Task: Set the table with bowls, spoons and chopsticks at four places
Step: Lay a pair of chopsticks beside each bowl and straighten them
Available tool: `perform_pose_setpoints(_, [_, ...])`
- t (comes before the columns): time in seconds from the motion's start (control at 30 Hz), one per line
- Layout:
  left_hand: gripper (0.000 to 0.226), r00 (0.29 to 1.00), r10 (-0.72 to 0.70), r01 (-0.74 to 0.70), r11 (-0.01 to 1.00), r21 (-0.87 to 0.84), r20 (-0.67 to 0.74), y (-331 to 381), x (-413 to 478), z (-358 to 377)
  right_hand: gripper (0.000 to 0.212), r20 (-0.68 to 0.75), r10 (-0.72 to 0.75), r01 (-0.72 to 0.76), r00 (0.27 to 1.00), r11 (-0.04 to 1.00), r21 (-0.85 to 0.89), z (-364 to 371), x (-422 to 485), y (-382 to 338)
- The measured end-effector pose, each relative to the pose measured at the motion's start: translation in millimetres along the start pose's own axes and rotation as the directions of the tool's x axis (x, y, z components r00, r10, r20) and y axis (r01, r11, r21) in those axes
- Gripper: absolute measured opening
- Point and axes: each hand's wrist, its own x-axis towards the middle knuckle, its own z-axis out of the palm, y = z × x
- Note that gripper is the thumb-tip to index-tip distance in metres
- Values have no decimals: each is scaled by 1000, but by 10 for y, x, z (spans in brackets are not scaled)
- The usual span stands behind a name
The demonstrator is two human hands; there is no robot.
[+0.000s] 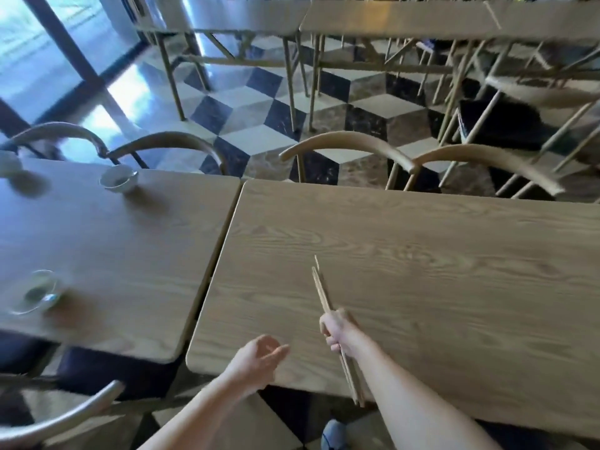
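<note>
The right hand [337, 331] is closed in a fist around a bundle of chopsticks [321, 292], gripping them about midway. Their long axis runs away from the person, tips angled slightly left over the near part of the right tabletop [422, 254], back ends sticking out past its near edge. The left hand [259, 357] hangs open and empty at the near-left corner. A bowl [118, 178] sits near the far edge of the left tabletop [113, 254].

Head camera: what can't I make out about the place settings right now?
- Chopsticks in right hand: blurred and overlapping, count unclear.
- Near-left bowl: motion-blurred, contents unreadable.
- Far bowl: any spoon unclear.
- Far-left object: cut by frame edge.
- Left hand: open, empty.
</note>
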Motion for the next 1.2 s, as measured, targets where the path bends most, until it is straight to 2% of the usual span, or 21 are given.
perform_pose_setpoints(0.07, [38,999,-38,39,918,-395,9,109,-32,-130,7,141,-120,127,983,991,-42,363,-436,-97])
perform_pose_setpoints(0.17, [40,997,-73,45,617,-786,-1,78,-121,-403,19,396,-232,308,889,941,-142,1057,-1078,1])
perform_pose_setpoints(0.3, [35,979,-126,-114,311,-943,-159,-513,-511,-876,9,631,-277,483,724,857,-179,1582,-1706,193])
perform_pose_setpoints(0.37, [40,975,-119,-163,178,-970,-185,-907,-802,-1198,6,734,-225,463,641,876,-137,1774,-1976,236])
perform_pose_setpoints(0.43, [45,974,-101,-191,117,-975,-203,-1314,-1082,-1525,15,819,-142,381,556,919,-99,2052,-2270,313])
perform_pose_setpoints(0.5, [42,979,-30,-199,82,-977,-202,-1701,-1299,-1782,24,877,-92,312,472,948,-68,2420,-2518,411])
perform_pose_setpoints(0.57, [32,981,66,-190,104,-976,-184,-2033,-1491,-1954,29,888,-64,269,455,961,-69,2781,-2727,478])
perform_pose_setpoints(0.67, [10,971,146,-211,142,-967,-190,-2468,-1695,-2124,31,852,-45,256,522,961,-106,3166,-2995,474])
perform_pose_setpoints(0.83, [10,972,106,-231,238,-943,-211,-2981,-1754,-2233,19,797,-154,417,584,900,-131,3489,-3115,323])
perform_pose_setpoints(0.9, [15,971,81,-236,212,-948,-223,-3105,-1706,-2257,14,766,-191,417,614,903,-109,3600,-3076,263])
perform_pose_setpoints(1.03, [19,982,84,-175,77,-982,-168,-3198,-1564,-2382,15,742,-173,407,647,902,-144,3865,-2945,154])
perform_pose_setpoints(1.13, [23,989,100,-117,85,-990,-108,-3255,-1379,-2596,12,740,-163,389,653,910,-142,4056,-2771,14])
perform_pose_setpoints(1.2, [25,992,105,-86,94,-992,-76,-3315,-1232,-2792,22,764,-126,375,633,913,-160,4164,-2661,-148])
